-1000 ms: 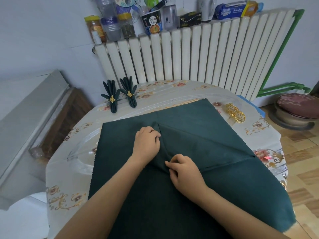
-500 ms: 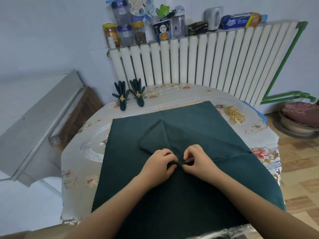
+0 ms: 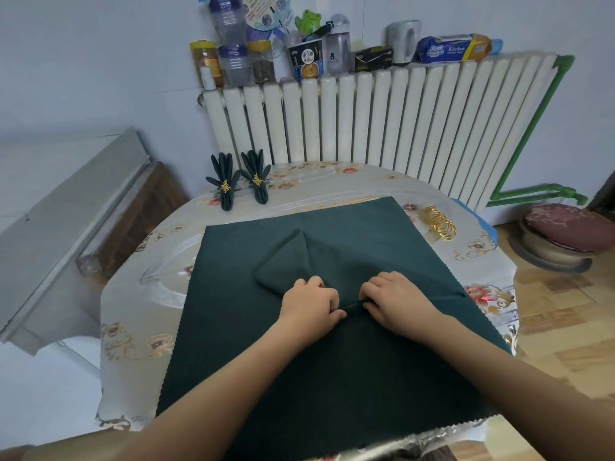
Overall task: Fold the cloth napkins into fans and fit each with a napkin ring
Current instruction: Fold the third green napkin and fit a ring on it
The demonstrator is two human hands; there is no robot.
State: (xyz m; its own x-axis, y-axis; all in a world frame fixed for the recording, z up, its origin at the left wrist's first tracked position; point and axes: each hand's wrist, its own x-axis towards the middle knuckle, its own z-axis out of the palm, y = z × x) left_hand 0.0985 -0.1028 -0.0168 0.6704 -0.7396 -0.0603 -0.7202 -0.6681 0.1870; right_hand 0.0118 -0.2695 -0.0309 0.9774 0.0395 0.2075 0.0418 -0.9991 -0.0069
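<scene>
Green napkin (image 3: 366, 247) on floral-clothed table (image 3: 139, 294), white radiator (image 3: 399, 121) behind

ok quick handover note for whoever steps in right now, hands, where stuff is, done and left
Left hand and right hand both pinch a pleat in the green napkin, spread flat at the table's near side.
Two finished fans with rings stand at the far left of the table.
Spare gold rings lie at the far right.
Left: finish pleating this napkin and ring it.
</scene>
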